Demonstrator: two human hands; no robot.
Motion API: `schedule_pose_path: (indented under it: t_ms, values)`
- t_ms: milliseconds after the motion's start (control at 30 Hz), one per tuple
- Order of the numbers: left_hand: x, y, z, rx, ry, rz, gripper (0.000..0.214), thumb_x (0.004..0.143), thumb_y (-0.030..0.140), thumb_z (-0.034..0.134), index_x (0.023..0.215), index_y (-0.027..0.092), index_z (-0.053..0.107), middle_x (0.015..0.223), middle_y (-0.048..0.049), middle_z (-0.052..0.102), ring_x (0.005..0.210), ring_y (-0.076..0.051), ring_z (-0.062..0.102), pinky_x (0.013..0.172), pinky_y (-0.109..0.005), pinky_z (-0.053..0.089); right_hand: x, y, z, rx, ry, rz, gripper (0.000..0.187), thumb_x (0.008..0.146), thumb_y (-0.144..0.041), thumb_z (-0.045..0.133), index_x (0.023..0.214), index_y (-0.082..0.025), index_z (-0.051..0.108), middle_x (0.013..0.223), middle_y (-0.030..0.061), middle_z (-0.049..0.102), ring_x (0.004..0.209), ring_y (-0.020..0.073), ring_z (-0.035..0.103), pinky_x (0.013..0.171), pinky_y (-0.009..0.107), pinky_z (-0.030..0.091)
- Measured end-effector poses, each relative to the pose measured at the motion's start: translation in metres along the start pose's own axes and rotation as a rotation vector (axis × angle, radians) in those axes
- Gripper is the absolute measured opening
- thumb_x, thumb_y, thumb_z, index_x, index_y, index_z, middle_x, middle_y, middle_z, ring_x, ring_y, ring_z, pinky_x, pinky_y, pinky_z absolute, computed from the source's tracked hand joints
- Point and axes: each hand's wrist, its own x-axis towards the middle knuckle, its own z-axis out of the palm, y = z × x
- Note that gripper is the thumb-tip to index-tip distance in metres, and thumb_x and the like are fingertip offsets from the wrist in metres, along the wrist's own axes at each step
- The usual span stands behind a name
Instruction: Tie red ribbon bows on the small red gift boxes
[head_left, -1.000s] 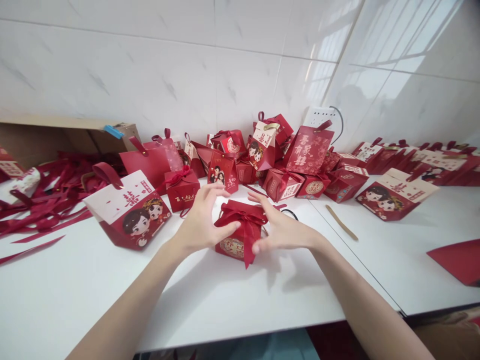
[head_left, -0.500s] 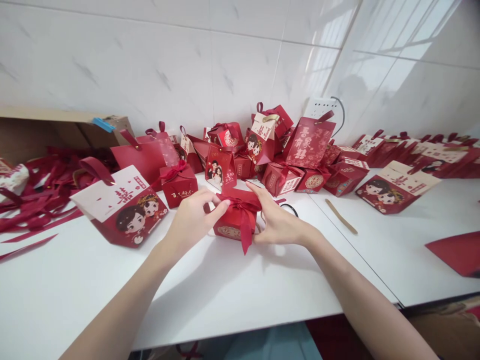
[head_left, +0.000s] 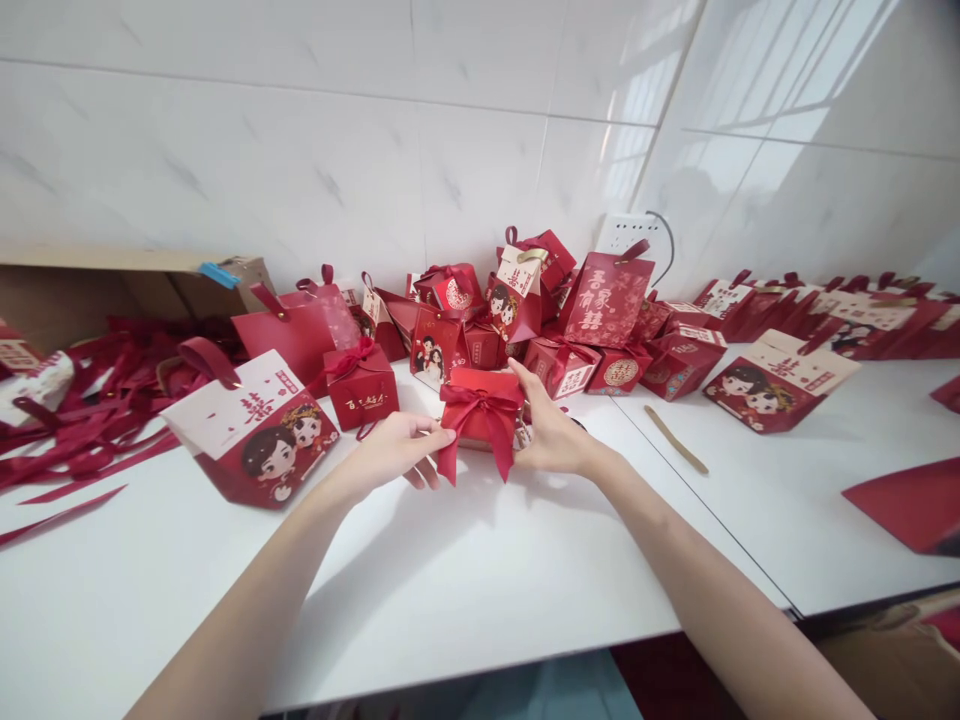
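Note:
A small red gift box tied with a red ribbon bow sits tilted between my two hands on the white table. My left hand grips its left side, thumb and fingers pinched by the bow's hanging tail. On the other side, my right hand holds the box with fingers wrapped up along its edge. Both hands are closed on the box.
A heap of red gift boxes and bags lies against the tiled wall. A larger red-and-white bag with cartoon figures lies left. Loose red ribbons and a cardboard box are far left. A tan strip lies right.
The box has been pushed away from me and tipped back, so the bow now faces me. Both hands went from loosely touching it to gripping its sides.

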Motion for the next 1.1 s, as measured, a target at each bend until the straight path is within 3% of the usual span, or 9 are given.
schedule_pose_path:
  t_ms: [233,367,467,600,667,767,933,1033,1100]
  values:
    - [0.001,-0.009,-0.015,0.118,-0.158,-0.085,0.028,0.074,0.044,0.058,0.07,0.016,0.058,0.078,-0.0059,0.071,0.057,-0.013,0.065,0.044,-0.018,0.043,0.0,0.001,-0.003,-0.014,-0.007,0.033,0.117,0.059,-0.031,0.076,0.146,-0.02,-0.001,0.146,0.0187,0.021,0.135,0.0335,0.025,0.108,0.051,0.028]
    - [0.0,-0.014,-0.022,0.262,-0.235,-0.19,0.024,0.07,0.04,0.061,0.073,0.017,0.056,0.069,-0.0052,0.071,0.049,-0.014,0.063,0.034,-0.016,0.028,0.0,0.0,-0.004,-0.044,-0.005,0.019,0.112,0.06,-0.026,0.072,0.146,-0.017,0.001,0.142,0.02,0.027,0.134,0.0334,0.028,0.107,0.051,0.03]
    - [0.002,-0.015,-0.023,0.293,-0.153,-0.203,0.025,0.068,0.04,0.062,0.071,0.016,0.057,0.064,-0.0058,0.068,0.045,-0.014,0.06,0.033,-0.017,0.024,0.0,0.001,-0.003,-0.074,0.008,-0.019,0.108,0.06,-0.02,0.069,0.146,-0.018,0.003,0.143,0.0194,0.027,0.134,0.0329,0.029,0.107,0.052,0.03]
    - [0.011,-0.014,-0.014,0.031,0.322,0.034,0.031,0.072,0.047,0.054,0.074,0.016,0.054,0.074,-0.0063,0.065,0.057,-0.017,0.062,0.039,-0.021,0.037,0.0,0.004,-0.001,-0.106,0.01,-0.07,0.102,0.06,-0.012,0.063,0.145,-0.02,0.006,0.146,0.0172,0.026,0.135,0.0308,0.028,0.108,0.05,0.029]
    - [0.015,-0.015,-0.006,-0.086,0.438,0.221,0.035,0.075,0.052,0.05,0.077,0.017,0.054,0.079,-0.0053,0.062,0.067,-0.017,0.061,0.048,-0.024,0.045,-0.001,0.004,0.0,-0.106,0.006,-0.078,0.101,0.061,-0.01,0.062,0.145,-0.021,0.007,0.147,0.0169,0.025,0.135,0.03,0.029,0.109,0.049,0.029]
    - [0.016,-0.014,0.004,-0.072,0.445,0.397,0.032,0.076,0.049,0.051,0.08,0.017,0.054,0.08,-0.0017,0.059,0.073,-0.015,0.057,0.065,-0.026,0.047,-0.001,0.003,0.002,-0.094,0.001,-0.092,0.099,0.062,-0.009,0.061,0.145,-0.02,0.009,0.147,0.0162,0.026,0.136,0.0296,0.029,0.109,0.048,0.028]
    - [0.009,-0.012,0.01,0.065,0.499,0.468,0.018,0.077,0.036,0.055,0.078,0.019,0.05,0.075,0.0013,0.055,0.067,-0.012,0.055,0.065,-0.025,0.045,0.0,0.002,0.004,-0.082,0.014,-0.116,0.098,0.063,-0.011,0.063,0.145,-0.021,0.01,0.147,0.0154,0.027,0.135,0.029,0.029,0.109,0.048,0.03]
    - [0.008,-0.016,0.015,0.288,0.595,0.673,0.012,0.081,0.03,0.053,0.074,0.02,0.051,0.073,0.0004,0.058,0.07,-0.013,0.055,0.07,-0.026,0.045,0.0,0.003,0.004,-0.087,0.016,-0.136,0.099,0.064,-0.011,0.063,0.145,-0.022,0.008,0.147,0.0151,0.027,0.136,0.0285,0.029,0.108,0.049,0.031]
    - [0.01,-0.02,0.021,0.463,0.576,0.878,0.01,0.082,0.024,0.053,0.073,0.02,0.053,0.071,-0.0006,0.06,0.068,-0.013,0.055,0.068,-0.025,0.046,0.0,0.003,0.005,-0.089,0.018,-0.154,0.099,0.064,-0.01,0.063,0.145,-0.022,0.008,0.147,0.0146,0.027,0.136,0.0283,0.027,0.109,0.049,0.03]
